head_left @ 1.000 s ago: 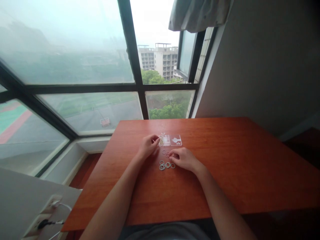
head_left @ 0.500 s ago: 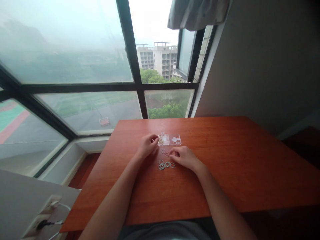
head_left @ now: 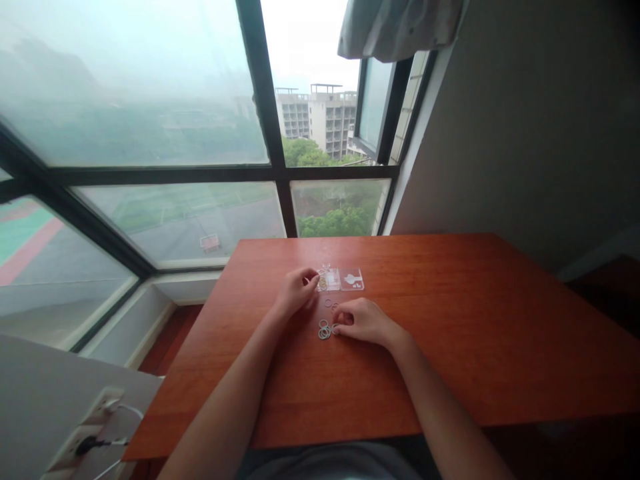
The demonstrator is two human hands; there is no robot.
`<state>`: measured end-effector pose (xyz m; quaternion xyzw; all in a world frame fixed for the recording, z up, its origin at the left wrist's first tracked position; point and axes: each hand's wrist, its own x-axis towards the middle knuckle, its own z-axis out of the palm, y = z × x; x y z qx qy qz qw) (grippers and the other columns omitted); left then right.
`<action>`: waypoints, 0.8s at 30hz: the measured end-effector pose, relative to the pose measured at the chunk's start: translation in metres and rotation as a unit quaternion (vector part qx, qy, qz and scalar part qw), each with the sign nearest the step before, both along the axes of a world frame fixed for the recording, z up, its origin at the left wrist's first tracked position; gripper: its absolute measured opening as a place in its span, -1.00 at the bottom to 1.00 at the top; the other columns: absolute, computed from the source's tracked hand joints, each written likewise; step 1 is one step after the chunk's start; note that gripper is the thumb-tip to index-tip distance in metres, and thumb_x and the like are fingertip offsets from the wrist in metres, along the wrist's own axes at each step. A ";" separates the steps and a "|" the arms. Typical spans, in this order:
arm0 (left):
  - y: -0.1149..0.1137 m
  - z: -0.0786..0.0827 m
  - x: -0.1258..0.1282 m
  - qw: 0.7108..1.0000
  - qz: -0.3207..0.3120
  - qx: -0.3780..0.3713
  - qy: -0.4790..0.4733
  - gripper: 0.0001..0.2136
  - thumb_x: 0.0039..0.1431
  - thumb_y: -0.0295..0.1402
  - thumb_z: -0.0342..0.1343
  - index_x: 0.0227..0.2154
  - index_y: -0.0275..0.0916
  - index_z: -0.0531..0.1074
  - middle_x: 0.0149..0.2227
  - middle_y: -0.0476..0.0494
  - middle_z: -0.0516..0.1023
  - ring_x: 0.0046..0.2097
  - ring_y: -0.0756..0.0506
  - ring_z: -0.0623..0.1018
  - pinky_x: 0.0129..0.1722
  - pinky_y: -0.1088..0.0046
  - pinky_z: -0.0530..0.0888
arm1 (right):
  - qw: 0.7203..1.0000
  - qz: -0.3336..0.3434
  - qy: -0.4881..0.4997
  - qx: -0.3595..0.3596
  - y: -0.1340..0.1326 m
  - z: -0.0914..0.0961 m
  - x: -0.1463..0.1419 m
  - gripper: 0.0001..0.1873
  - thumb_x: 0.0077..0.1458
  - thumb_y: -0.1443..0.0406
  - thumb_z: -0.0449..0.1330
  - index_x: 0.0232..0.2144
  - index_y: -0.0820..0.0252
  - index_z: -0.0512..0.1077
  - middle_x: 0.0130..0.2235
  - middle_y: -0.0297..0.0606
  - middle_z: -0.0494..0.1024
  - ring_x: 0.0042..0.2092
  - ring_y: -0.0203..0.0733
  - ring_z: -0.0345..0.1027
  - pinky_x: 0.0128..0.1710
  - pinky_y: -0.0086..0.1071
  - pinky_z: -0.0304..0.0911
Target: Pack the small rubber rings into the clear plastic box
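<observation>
My left hand [head_left: 297,291] rests on the reddish wooden table [head_left: 450,333], fingers curled and pinched at the edge of a small clear plastic piece [head_left: 330,280]. A second clear piece with a white print [head_left: 352,279] lies just right of it. My right hand [head_left: 364,320] lies curled over a cluster of several small metal rings [head_left: 325,329], its fingertips pressed on the rings at the cluster's right side. Two more small rings [head_left: 330,304] lie between the hands. What the left fingertips hold is too small to name.
A large dark-framed window [head_left: 270,133] stands behind the table's far edge, and a grey wall is on the right. A white power strip with a plugged cable [head_left: 95,437] sits low at the left, off the table.
My right hand has slid down and left from the two loose rings onto the cluster of rings, covering its right part. My left hand has stayed in place.
</observation>
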<state>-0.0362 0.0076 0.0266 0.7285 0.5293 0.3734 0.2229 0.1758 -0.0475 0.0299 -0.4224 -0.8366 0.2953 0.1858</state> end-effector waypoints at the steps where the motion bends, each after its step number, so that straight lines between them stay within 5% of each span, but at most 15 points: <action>1: 0.000 0.000 0.000 1.000 -0.002 0.001 0.001 -0.79 0.13 -0.28 0.03 -0.42 -0.29 0.50 -0.45 -0.08 0.54 -0.43 -0.01 0.44 -0.42 0.51 0.34 | 1.000 0.002 0.000 -0.001 0.000 0.000 0.000 -0.87 -0.04 0.25 0.28 -0.37 0.12 0.53 -0.50 -0.43 0.48 -0.47 -0.38 0.29 -0.47 -0.53 0.03; 24: 0.002 -0.004 -0.002 1.000 -0.006 0.007 0.006 -0.79 0.13 -0.28 0.03 -0.40 -0.30 0.50 -0.43 -0.09 0.54 -0.42 -0.01 0.45 -0.40 0.50 0.35 | 1.000 -0.015 -0.005 -0.012 0.001 0.005 0.007 -0.86 -0.05 0.26 0.28 -0.35 0.10 0.53 -0.49 -0.43 0.48 -0.47 -0.38 0.28 -0.47 -0.52 0.03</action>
